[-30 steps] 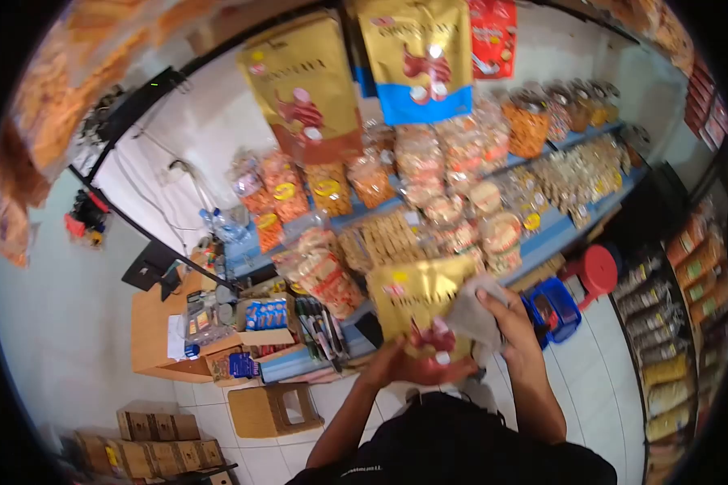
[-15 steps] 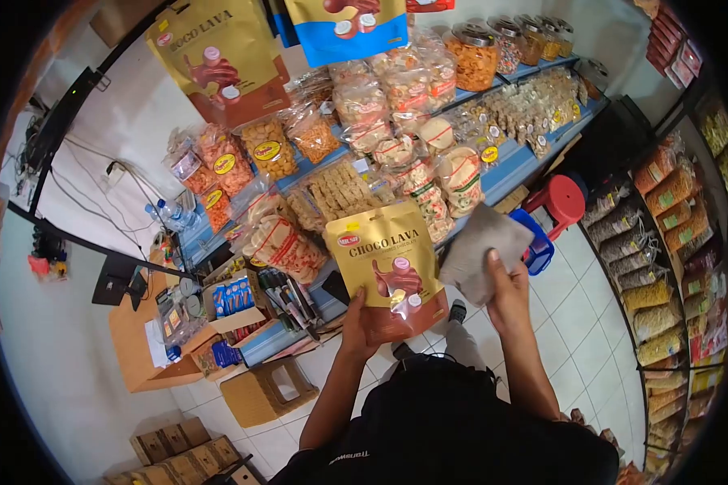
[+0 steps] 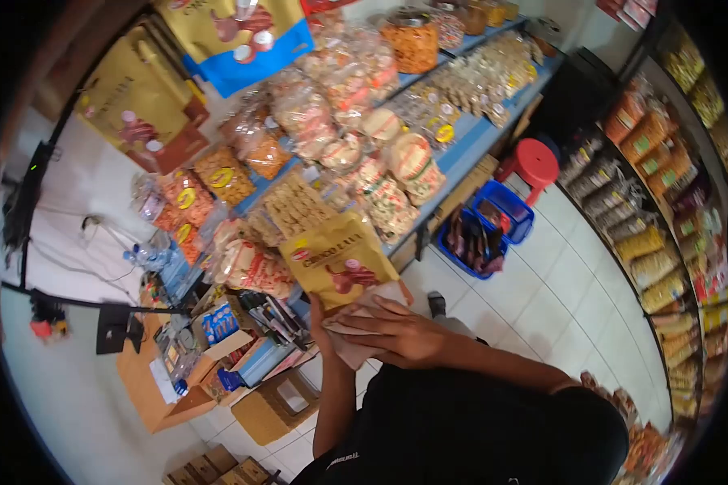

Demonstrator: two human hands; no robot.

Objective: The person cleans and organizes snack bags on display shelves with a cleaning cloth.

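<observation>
My left hand (image 3: 324, 325) grips the lower left edge of a gold and brown Choco Lava pouch (image 3: 337, 260), holding it tilted in front of me. My right hand (image 3: 408, 333) lies over the pouch's lower front, pressing a grey cloth (image 3: 351, 348) against it. The cloth is folded under the fingers, which partly hide it and the pouch's bottom. Behind the pouch are clear bags of white and red crackers (image 3: 252, 267) and a pack of pale brown snack pieces (image 3: 294, 208).
Snack bags and jars (image 3: 411, 44) fill the blue shelves (image 3: 505, 113). More Choco Lava pouches (image 3: 137, 105) hang at upper left. On the tiled floor stand a red stool (image 3: 535, 162) and blue baskets (image 3: 519, 218). Bagged goods line the rack (image 3: 643, 210) at right.
My right hand has swung left with the grey cloth, from beside the pouch onto its front. The pouch has shifted slightly left, and my view has turned.
</observation>
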